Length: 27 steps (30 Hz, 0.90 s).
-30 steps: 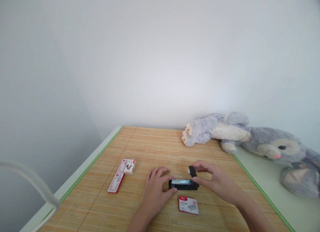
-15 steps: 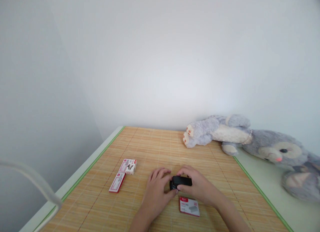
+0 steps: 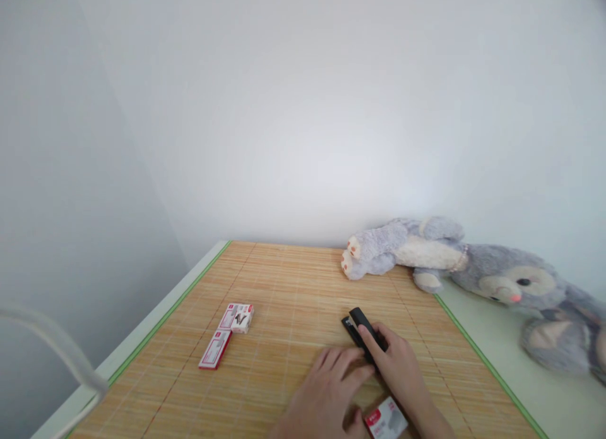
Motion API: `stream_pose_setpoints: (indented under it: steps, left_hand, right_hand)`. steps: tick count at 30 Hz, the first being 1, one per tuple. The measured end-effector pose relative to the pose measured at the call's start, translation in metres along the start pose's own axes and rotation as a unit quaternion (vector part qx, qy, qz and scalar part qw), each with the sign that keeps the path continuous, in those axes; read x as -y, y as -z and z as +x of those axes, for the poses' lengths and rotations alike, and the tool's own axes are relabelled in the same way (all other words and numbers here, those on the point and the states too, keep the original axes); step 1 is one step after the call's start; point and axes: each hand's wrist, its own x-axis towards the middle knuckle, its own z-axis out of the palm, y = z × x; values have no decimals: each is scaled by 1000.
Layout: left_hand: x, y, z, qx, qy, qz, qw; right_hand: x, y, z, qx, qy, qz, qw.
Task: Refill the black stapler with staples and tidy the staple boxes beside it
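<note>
A black stapler (image 3: 358,317) lies at a slant on the bamboo mat, its far end pointing up and left. Wrapped over its middle and rear is my right hand (image 3: 400,366), with the thumb along the top arm. My left hand (image 3: 326,391) is beside the stapler's near end, fingers stretched, the fingertips reaching its side. Below, a red and white staple box (image 3: 389,420) lies between my left thumb and right wrist, tilted. Whether the left thumb touches that box I cannot tell.
Two flat red and white boxes (image 3: 215,349) and a small white box (image 3: 242,319) lie at the left on the bamboo mat (image 3: 274,275). A grey plush toy (image 3: 428,252) stretches along the wall at the back right. A white cable (image 3: 66,344) curves at the lower left.
The stapler has turned from lying sideways to pointing away from me, and moved right. Both hands moved right with it. The nearest staple box has shifted right and nearer, and turned.
</note>
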Motion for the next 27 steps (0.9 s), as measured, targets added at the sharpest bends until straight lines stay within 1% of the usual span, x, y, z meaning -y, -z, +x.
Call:
stream_pose_setpoints:
  steps: [1,3,10,14,17,21,23,24,25,26,27]
  left_hand:
    - [-3,-3,4,11,-24,3,1000]
    - [-5,-12,9,13,-56,13,998]
    - [2,-53,17,-37,-118,106,987]
    - [0,-64,22,-55,-138,104,983]
    - [0,-76,26,-72,-141,109,981]
    - [1,-108,31,-98,-112,152,977]
    - [2,-118,31,-93,-95,152,979]
    - [3,-116,29,-86,-81,140,983]
    - [4,-109,26,-76,-64,119,988]
    - [6,-97,22,-66,-45,91,993]
    - [8,-81,16,-58,-19,55,997]
  right_hand:
    - [0,0,0,-9,-2,0,1000]
    - [1,0,1,-19,-1,1,1000]
    - [3,2,0,-7,-2,3,1000]
    - [2,2,1,-11,-7,6,1000]
    - [2,2,2,-9,-1,13,1000]
    - [1,1,2,-11,-5,19,1000]
    - [0,1,2,-9,-8,20,1000]
    - [-1,1,1,-7,-10,20,1000]
    - [-1,1,1,-6,-10,20,1000]
    - [-1,1,1,-4,-10,19,1000]
    - [0,2,1,-4,-9,19,1000]
